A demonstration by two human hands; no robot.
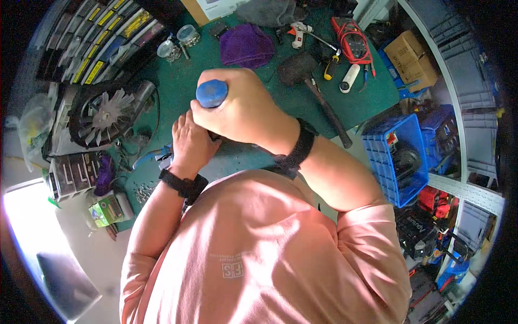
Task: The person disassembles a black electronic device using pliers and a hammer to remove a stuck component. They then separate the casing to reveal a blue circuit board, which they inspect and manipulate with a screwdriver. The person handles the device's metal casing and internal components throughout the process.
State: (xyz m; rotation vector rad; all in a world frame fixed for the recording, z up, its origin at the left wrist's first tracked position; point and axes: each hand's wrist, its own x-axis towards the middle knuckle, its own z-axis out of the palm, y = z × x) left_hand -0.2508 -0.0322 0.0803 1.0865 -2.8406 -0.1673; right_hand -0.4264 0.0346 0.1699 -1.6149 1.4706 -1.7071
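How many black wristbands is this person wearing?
2. The left wristband is just behind the left hand; the right wristband is just behind the right hand, which grips a blue-ended handle. Both wrists show, so none seems hidden.

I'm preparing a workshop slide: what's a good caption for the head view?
At a cluttered green worktop, the right grip holds a blue-ended handle, the left grip close beside it.
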